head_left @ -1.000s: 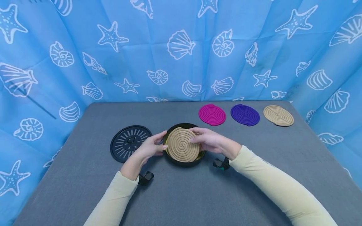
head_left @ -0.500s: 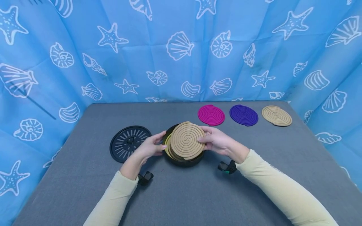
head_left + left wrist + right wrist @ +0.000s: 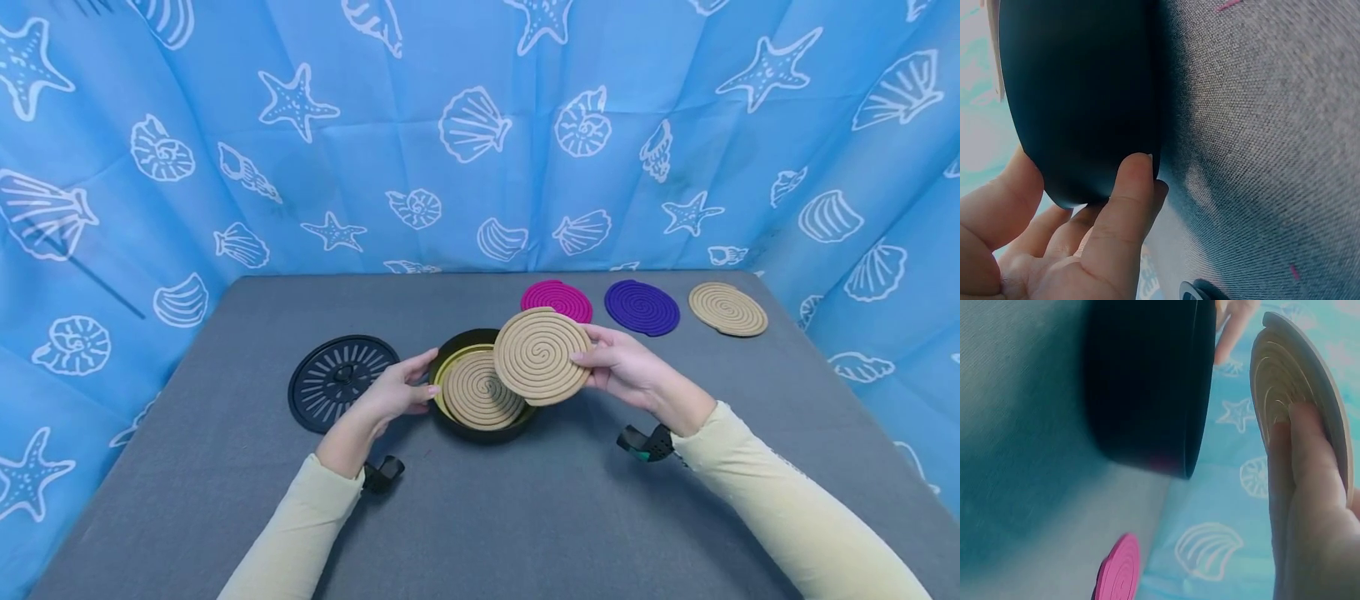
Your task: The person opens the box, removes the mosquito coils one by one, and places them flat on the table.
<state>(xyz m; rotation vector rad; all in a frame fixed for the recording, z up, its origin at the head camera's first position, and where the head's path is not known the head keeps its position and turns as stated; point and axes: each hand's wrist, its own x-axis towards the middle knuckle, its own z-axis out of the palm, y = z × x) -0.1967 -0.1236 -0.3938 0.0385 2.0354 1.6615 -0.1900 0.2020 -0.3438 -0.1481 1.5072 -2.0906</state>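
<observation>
My right hand (image 3: 626, 367) pinches the edge of a tan mosquito coil (image 3: 542, 357), thumb on top and fingers beneath. In the head view this coil is raised and tilted over the right rim of a round black mosquito coil holder (image 3: 480, 435). Inside the holder lies another tan coil (image 3: 480, 392), within a yellowish inner rim; its right edge is hidden by the lifted one. My left hand (image 3: 390, 392) grips the holder's left side, its fingers and thumb against the black outer wall (image 3: 1085, 94) in the left wrist view.
A slotted black lid (image 3: 341, 383) lies left of the holder, partly behind my left hand. Along the table's far edge lie a pink coil (image 3: 551, 293), a purple coil (image 3: 642, 308) and a tan coil (image 3: 727, 309). A blue shell-patterned curtain (image 3: 465, 192) hangs behind the grey table (image 3: 480, 525).
My right hand has lifted the tan mosquito coil out of the holder and moved it right and up, uncovering the coil underneath. The left hand has stayed at the holder.
</observation>
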